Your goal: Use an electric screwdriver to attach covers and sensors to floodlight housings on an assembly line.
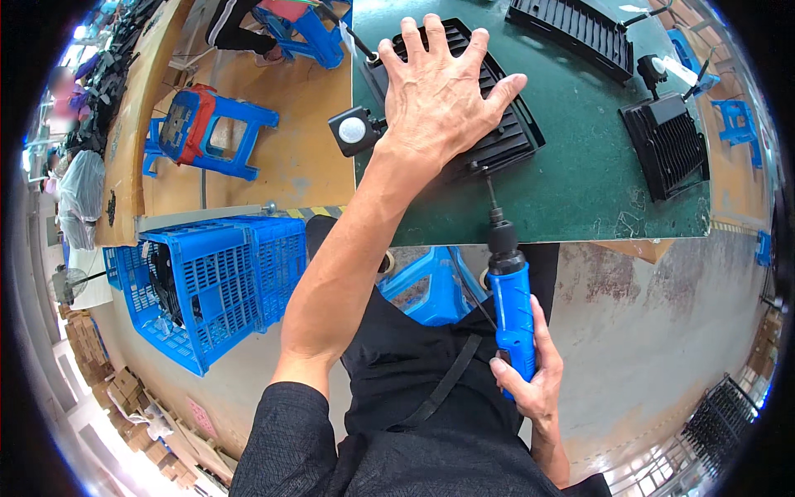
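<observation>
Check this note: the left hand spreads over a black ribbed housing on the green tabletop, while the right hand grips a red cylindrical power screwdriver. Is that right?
Only the colour is wrong: the head view shows the right hand gripping a blue cylindrical power screwdriver, not a red one.

left fingers spread over a black finned housing; right fingers grip a blue screwdriver
</observation>
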`<action>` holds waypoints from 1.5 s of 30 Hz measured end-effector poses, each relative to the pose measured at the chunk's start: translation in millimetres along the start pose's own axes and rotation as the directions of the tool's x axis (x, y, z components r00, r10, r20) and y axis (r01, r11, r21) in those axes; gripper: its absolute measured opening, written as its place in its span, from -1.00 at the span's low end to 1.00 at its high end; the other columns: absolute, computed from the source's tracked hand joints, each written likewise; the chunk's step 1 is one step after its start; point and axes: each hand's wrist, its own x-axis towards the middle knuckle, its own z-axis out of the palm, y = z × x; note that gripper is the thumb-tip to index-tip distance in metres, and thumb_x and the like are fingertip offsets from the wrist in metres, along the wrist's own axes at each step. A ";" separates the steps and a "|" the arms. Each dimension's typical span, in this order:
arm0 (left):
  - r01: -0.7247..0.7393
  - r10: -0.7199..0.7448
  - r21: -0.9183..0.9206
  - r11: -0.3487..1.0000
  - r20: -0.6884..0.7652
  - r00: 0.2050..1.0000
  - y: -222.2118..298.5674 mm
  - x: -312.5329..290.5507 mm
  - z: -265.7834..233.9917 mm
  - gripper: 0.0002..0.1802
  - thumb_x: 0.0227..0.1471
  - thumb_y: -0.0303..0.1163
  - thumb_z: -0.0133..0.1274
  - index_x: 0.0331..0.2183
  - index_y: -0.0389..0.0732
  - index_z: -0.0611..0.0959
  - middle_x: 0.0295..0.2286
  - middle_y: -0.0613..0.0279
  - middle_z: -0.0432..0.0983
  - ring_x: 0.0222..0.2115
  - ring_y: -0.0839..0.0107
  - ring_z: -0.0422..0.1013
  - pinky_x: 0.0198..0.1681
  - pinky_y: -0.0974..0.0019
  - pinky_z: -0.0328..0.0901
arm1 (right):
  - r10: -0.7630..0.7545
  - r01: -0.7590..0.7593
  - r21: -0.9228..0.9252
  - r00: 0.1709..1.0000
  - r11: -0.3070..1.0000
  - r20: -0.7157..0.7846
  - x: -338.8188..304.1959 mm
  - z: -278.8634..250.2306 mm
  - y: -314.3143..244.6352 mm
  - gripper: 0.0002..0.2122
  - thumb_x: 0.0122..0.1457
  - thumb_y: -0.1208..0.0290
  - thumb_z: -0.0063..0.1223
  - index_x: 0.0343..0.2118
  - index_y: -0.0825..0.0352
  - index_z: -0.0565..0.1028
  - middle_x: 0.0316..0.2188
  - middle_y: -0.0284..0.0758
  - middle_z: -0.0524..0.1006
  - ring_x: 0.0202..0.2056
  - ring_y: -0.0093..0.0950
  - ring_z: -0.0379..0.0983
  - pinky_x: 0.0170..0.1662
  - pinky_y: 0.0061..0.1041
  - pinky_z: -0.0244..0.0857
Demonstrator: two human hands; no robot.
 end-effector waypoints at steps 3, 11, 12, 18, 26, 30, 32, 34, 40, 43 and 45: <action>-0.001 0.001 -0.024 1.000 0.008 1.000 -2.0 -0.9 -0.8 -0.14 0.17 0.42 -0.13 0.23 -0.01 0.51 0.19 -0.32 0.22 0.25 -0.27 0.08 0.26 -0.35 -0.04 | -0.017 0.017 -0.042 1.000 0.999 -0.001 2.6 -11.1 0.1 -0.11 0.01 0.48 0.36 0.43 0.31 0.13 -0.03 -0.22 0.57 -0.16 -0.53 0.49 -0.02 -0.49 0.38; -0.098 0.099 0.029 0.995 -0.026 0.995 -5.2 13.4 -7.7 -0.17 0.25 0.20 -0.11 0.22 -0.34 0.45 0.13 -0.34 0.33 0.18 -0.19 0.22 0.28 -0.18 0.04 | 0.002 -0.001 -0.037 0.999 0.999 0.033 4.7 -23.6 -0.6 -0.09 -0.04 0.48 0.37 0.42 0.37 0.14 -0.02 -0.21 0.57 -0.15 -0.50 0.50 -0.01 -0.48 0.38; -0.099 0.100 0.026 0.995 -0.023 0.995 -5.0 16.5 -11.6 -0.17 0.25 0.20 -0.11 0.22 -0.34 0.45 0.13 -0.34 0.33 0.18 -0.19 0.22 0.28 -0.18 0.04 | 0.006 -0.004 -0.036 1.000 0.999 0.031 4.3 -25.4 0.7 -0.09 -0.04 0.48 0.37 0.42 0.37 0.14 -0.02 -0.21 0.57 -0.15 -0.50 0.50 -0.01 -0.48 0.38; -0.061 0.071 -0.136 0.989 0.069 0.995 -11.6 24.4 -13.9 -0.18 0.29 0.22 -0.15 0.24 -0.29 0.43 0.20 -0.39 0.23 0.27 -0.24 0.11 0.32 -0.24 -0.03 | 0.029 -0.029 0.030 0.999 0.999 0.025 2.4 -36.3 2.1 -0.08 -0.07 0.47 0.38 0.41 0.42 0.16 0.03 -0.17 0.55 -0.05 -0.46 0.51 0.09 -0.46 0.33; 0.247 -0.338 -0.814 0.525 0.067 0.939 26.7 -61.8 -102.3 -0.82 0.30 -0.47 0.07 -0.23 -0.34 0.72 -0.42 0.30 0.57 -0.51 0.68 0.36 -0.43 0.53 0.25 | 0.064 -0.073 0.110 0.994 0.991 0.091 -1.6 -51.5 5.8 -0.05 -0.10 0.46 0.42 0.40 0.43 0.15 -0.05 -0.16 0.59 -0.16 -0.49 0.56 -0.02 -0.48 0.40; 0.759 -0.223 -0.631 -0.159 0.772 0.595 38.9 -106.0 -116.7 -0.72 0.32 -0.33 0.10 -0.05 -0.31 0.70 -0.45 0.30 0.58 -0.62 0.71 0.34 -0.57 0.57 0.21 | -0.020 -0.012 0.175 0.983 0.985 0.182 -4.4 -60.5 12.7 -0.04 -0.10 0.47 0.44 0.41 0.42 0.15 -0.09 -0.16 0.61 -0.22 -0.48 0.59 -0.07 -0.48 0.43; 0.752 -0.172 -0.623 -0.217 0.782 0.599 35.4 -113.6 -116.3 -0.72 0.34 -0.30 0.08 -0.08 -0.30 0.68 -0.46 0.29 0.56 -0.63 0.69 0.33 -0.59 0.56 0.21 | 0.016 -0.104 0.268 0.951 0.958 0.310 -8.3 -65.6 14.7 -0.04 -0.10 0.48 0.46 0.41 0.41 0.15 -0.10 -0.15 0.62 -0.22 -0.47 0.60 -0.07 -0.48 0.44; 0.745 -0.102 -0.609 -0.273 0.788 0.607 31.8 -123.0 -110.5 -0.71 0.35 -0.27 0.06 -0.10 -0.30 0.67 -0.47 0.29 0.54 -0.65 0.66 0.33 -0.61 0.54 0.21 | 0.028 -0.117 0.227 0.932 0.967 0.362 -8.3 -66.6 10.1 -0.04 -0.09 0.49 0.47 0.41 0.41 0.15 -0.09 -0.14 0.62 -0.19 -0.47 0.60 -0.05 -0.48 0.43; 0.543 -0.437 -0.777 0.319 0.389 0.811 24.3 -112.7 -127.1 -0.73 0.34 -0.24 0.06 -0.30 -0.25 0.62 -0.57 0.30 0.40 -0.65 0.51 0.36 -0.59 0.44 0.23 | 0.047 -0.150 0.285 0.939 0.947 0.340 -34.2 -62.2 27.3 -0.05 -0.05 0.49 0.46 0.41 0.40 0.13 -0.07 -0.12 0.60 -0.17 -0.45 0.60 -0.02 -0.45 0.44; 0.005 0.056 -0.579 0.815 0.088 0.995 50.0 -93.7 -92.8 -0.81 0.19 -0.32 0.18 -0.31 -0.26 0.63 -0.51 0.16 0.44 -0.52 0.31 0.47 -0.49 0.27 0.35 | -0.012 -0.080 0.469 0.981 0.879 0.192 -39.3 -63.9 32.2 0.02 -0.06 0.49 0.43 0.46 0.28 0.02 -0.26 -0.01 0.59 -0.42 -0.39 0.59 -0.32 -0.44 0.50; -0.078 0.149 -0.460 0.885 0.120 0.982 73.2 -81.2 -77.3 -0.82 0.15 -0.34 0.20 -0.36 -0.25 0.59 -0.48 0.14 0.44 -0.46 0.22 0.49 -0.44 0.19 0.39 | -0.095 0.038 0.502 0.991 0.864 0.089 -32.1 -63.9 31.1 0.03 -0.04 0.41 0.40 0.48 0.18 -0.04 -0.36 0.03 0.55 -0.62 -0.39 0.51 -0.54 -0.45 0.46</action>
